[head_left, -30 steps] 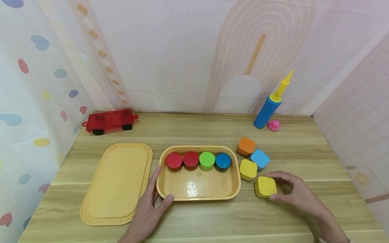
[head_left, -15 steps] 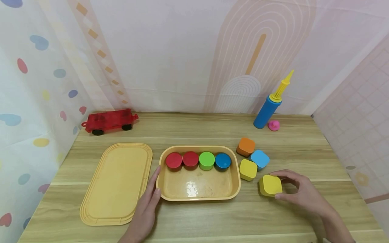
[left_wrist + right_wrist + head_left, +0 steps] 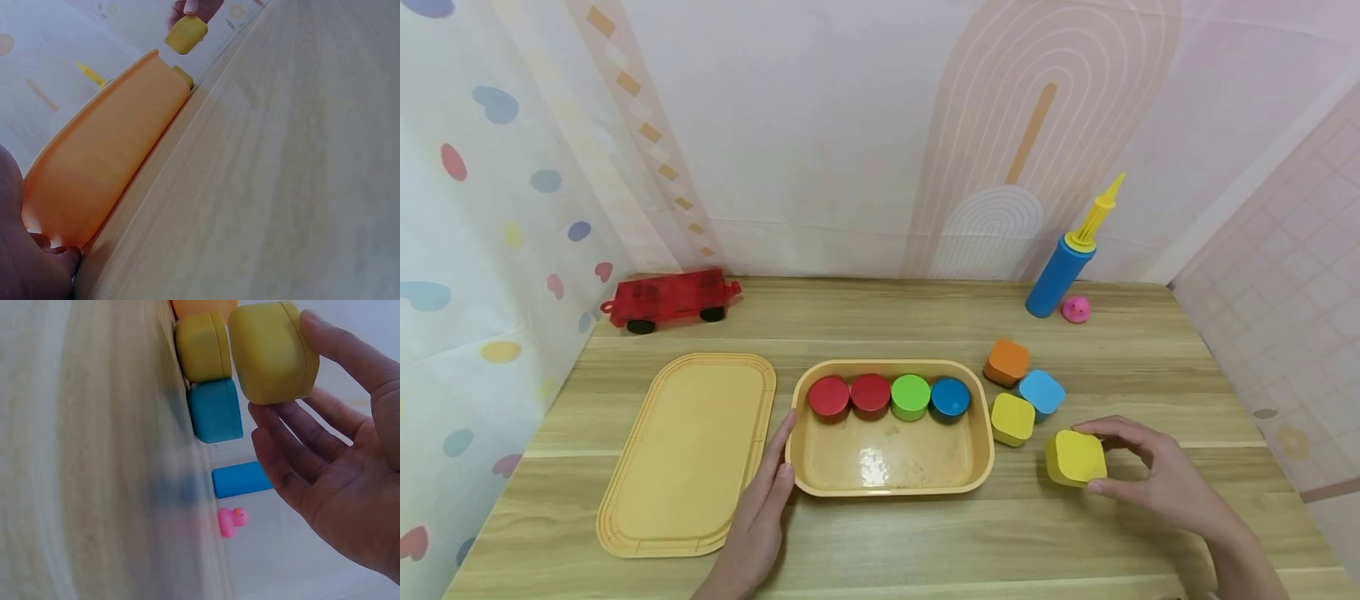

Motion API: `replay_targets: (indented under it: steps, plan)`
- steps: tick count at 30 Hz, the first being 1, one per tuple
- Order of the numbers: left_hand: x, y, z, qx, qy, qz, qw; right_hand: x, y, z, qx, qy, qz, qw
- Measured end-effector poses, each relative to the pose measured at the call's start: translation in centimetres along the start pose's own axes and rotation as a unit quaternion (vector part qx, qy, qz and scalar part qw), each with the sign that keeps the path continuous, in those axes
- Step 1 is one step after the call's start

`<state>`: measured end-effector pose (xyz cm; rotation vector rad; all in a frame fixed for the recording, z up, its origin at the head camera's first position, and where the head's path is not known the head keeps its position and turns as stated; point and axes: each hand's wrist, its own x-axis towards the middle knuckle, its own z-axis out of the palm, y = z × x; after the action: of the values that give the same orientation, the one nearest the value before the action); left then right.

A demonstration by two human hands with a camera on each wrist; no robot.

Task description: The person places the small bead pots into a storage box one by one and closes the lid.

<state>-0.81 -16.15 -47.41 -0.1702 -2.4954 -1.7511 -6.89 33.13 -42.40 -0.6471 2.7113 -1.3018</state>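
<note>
My right hand pinches a yellow rounded-square block between thumb and fingers. In the right wrist view this block is raised off the table. My left hand rests against the left side of a tan rectangular tub, fingers fairly straight along its wall. A row of round pieces lines the tub's back: two red ones, a green one and a blue one. Right of the tub sit another yellow block, a light blue block and an orange block.
A tan lid lies flat left of the tub. At the back left stands a red toy wagon with black wheels. The back right holds a blue and yellow hand pump and a small pink duck. Patterned cloth walls enclose the table.
The right hand has lifted the yellow block and moved it slightly right, away from the other blocks. My left thumb has come off the tub's front rim.
</note>
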Motion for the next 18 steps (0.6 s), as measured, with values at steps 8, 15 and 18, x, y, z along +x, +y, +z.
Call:
replay_targets:
  steps: [8, 15, 18]
  plan:
    - [0.1, 0.1, 0.0, 0.007, 0.006, -0.003, 1.0, 0.2, -1.5, -0.2, -0.008, 0.003, -0.012, 0.9999]
    - [0.0, 0.0, 0.1, -0.004, 0.011, -0.006, 0.9999, 1.3, -2.8, 0.4, 0.004, 0.023, -0.044, 0.9988]
    - [0.0, -0.2, 0.1, -0.023, 0.012, 0.002, 0.9997, 1.9, -3.4, 1.0, 0.017, 0.028, -0.057, 0.9978]
